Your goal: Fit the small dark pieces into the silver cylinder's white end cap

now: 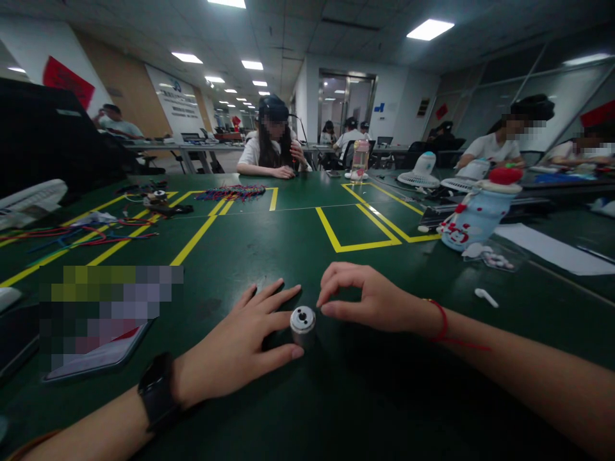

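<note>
A small silver metal cylinder [302, 325] stands upright on the green table [269, 250], its round top showing a dark centre and small holes. My left hand [245, 339], a dark watch on its wrist, lies with fingers spread; its thumb and index finger are around the cylinder's left side. Just right of and above the cylinder is my right hand [362, 298], with a red string on the wrist. Its thumb and index fingertips are curved close together beside the cylinder, apart from it. Whether anything tiny sits between those fingertips is too small to tell.
Left are a blurred flat packet [106, 320], loose coloured wires [96, 234] and a wire bundle [235, 193]. At right stand a blue bottle [480, 214], a small bag [490, 257], a white earphone [486, 297] and paper [552, 246]. A person [271, 141] sits across the table.
</note>
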Available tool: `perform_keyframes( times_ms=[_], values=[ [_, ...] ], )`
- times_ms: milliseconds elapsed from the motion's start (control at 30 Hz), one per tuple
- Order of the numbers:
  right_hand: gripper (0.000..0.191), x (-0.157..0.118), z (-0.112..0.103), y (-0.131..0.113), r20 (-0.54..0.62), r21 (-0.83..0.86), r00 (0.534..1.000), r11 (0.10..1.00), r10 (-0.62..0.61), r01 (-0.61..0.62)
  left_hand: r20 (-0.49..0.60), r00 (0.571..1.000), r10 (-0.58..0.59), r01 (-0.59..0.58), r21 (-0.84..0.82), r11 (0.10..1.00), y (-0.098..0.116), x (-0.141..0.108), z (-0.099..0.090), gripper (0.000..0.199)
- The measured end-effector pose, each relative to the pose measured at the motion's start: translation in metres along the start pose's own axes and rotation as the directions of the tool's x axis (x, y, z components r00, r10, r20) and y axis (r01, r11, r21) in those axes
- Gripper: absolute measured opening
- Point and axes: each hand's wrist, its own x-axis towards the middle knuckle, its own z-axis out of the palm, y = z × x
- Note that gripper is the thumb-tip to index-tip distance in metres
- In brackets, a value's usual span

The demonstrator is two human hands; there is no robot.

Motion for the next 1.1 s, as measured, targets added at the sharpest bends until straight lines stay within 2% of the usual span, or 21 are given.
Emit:
perform_keyframes(
  times_ms=[100, 200, 300, 400, 467, 500, 600, 667, 767, 933, 1033, 1100],
  values=[
    [0.013, -0.005, -0.002, 0.015, 0.193, -0.103, 0.981, 0.995, 0.002, 0.018, 0.003, 1.000, -0.003, 0.003, 0.003, 1.000, -0.001, 0.000, 0.000, 0.036],
    [0.014, -0.007, 0.001, 0.022, 0.245, -0.186, 0.970, 0.981, -0.007, 0.054, 0.009, 1.000, -0.004, 0.004, 0.005, 1.000, -0.001, 0.001, 0.000, 0.037],
    [0.016, -0.006, 0.001, 0.023, 0.253, -0.154, 0.967, 0.986, -0.017, 0.058, 0.017, 1.000, -0.003, 0.003, 0.004, 1.000, -0.001, 0.001, -0.001, 0.036],
    [0.021, -0.005, -0.003, 0.025, 0.181, 0.013, 0.983, 0.999, 0.031, -0.034, 0.020, 1.000, -0.005, 0.004, 0.008, 1.000, -0.001, 0.001, -0.001, 0.036],
    [0.022, -0.005, -0.008, 0.032, 0.046, 0.143, 0.991, 0.980, 0.129, -0.135, 0.017, 1.000, -0.009, 0.008, 0.010, 1.000, -0.001, 0.001, 0.000, 0.036],
    [0.022, -0.004, -0.012, 0.038, -0.044, 0.184, 0.980, 0.965, 0.196, -0.185, 0.014, 1.000, -0.010, 0.010, 0.009, 1.000, -0.001, 0.001, 0.000, 0.037],
    [0.021, -0.003, -0.024, 0.059, -0.278, 0.216, 0.886, 0.923, 0.370, -0.318, 0.018, 1.000, -0.011, 0.011, 0.004, 1.000, -0.002, 0.001, 0.000, 0.038],
    [0.023, -0.003, -0.030, 0.073, -0.353, 0.214, 0.835, 0.905, 0.422, -0.367, 0.021, 1.000, -0.011, 0.011, 0.004, 1.000, -0.002, 0.001, 0.000, 0.039],
    [0.026, -0.002, -0.034, 0.086, -0.380, 0.229, 0.810, 0.893, 0.447, -0.386, 0.012, 1.000, -0.004, 0.004, -0.006, 1.000, -0.002, 0.001, 0.001, 0.039],
    [0.028, -0.003, -0.033, 0.089, -0.364, 0.193, 0.822, 0.899, 0.438, -0.393, 0.008, 1.000, -0.012, 0.012, -0.001, 1.000, -0.001, 0.002, 0.002, 0.038],
    [0.027, -0.005, -0.031, 0.080, -0.326, 0.138, 0.845, 0.906, 0.423, -0.400, 0.011, 1.000, -0.010, 0.010, 0.006, 1.000, -0.001, 0.002, 0.001, 0.038],
    [0.022, -0.006, -0.028, 0.067, -0.217, 0.056, 0.903, 0.929, 0.370, -0.367, 0.017, 1.000, -0.009, 0.009, 0.013, 1.000, -0.001, 0.001, 0.001, 0.039]
  ],
)
